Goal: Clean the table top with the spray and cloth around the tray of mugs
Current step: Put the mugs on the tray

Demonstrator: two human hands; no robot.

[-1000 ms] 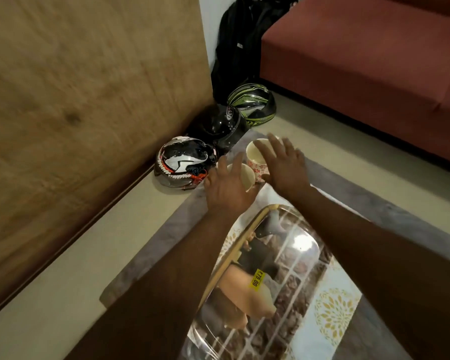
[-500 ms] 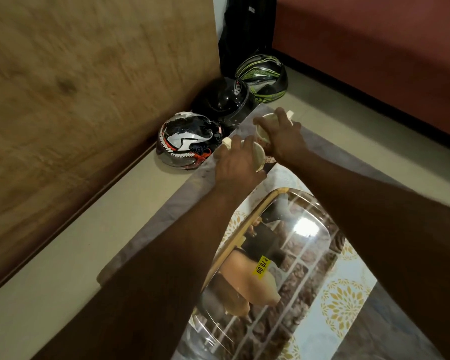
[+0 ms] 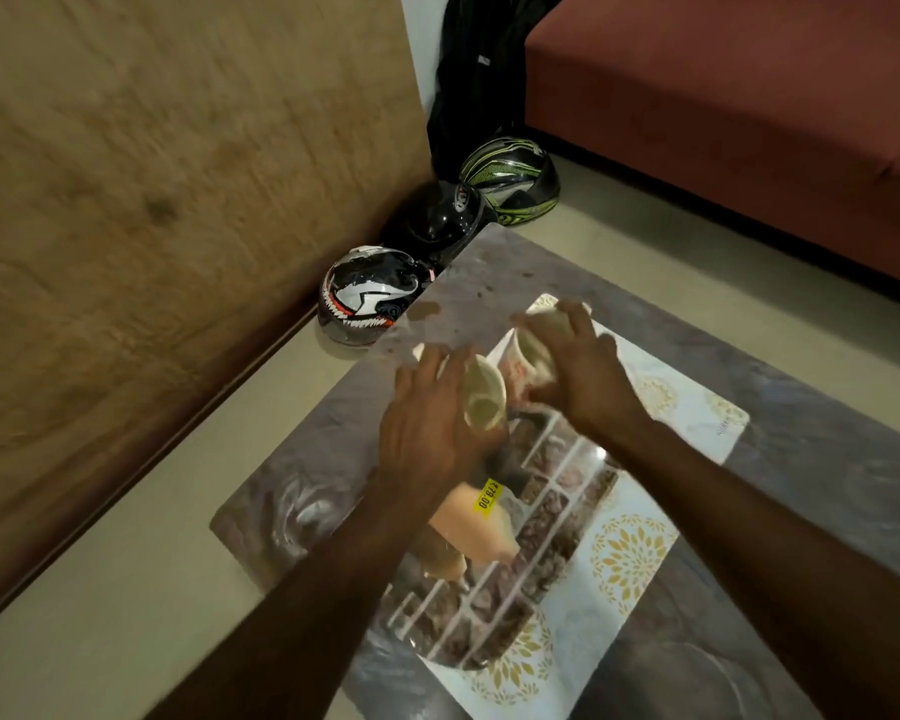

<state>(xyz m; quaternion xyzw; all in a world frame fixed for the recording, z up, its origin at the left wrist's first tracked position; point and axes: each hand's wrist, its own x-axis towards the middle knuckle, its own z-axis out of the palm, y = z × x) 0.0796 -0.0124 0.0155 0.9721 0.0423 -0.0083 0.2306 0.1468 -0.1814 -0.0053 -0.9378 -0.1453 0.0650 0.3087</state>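
Mugs [image 3: 484, 397] lifted, one gripped in each of hands, left [image 3: 427, 428], right [image 3: 583, 371]; clearing counter [image 3: 827, 459] before spraying; next, set them aside steadily

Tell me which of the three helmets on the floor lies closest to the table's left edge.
The white shark-teeth helmet; the black helmet and green-striped helmet sit farther back.

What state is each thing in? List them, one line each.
Left hand: grips a cream mug, tilted, lifted.
Right hand: grips a patterned mug, tilted, lifted.
Tray: flat on table, price sticker on it.
Table top: stained near far corner.
Three helmets: on floor.
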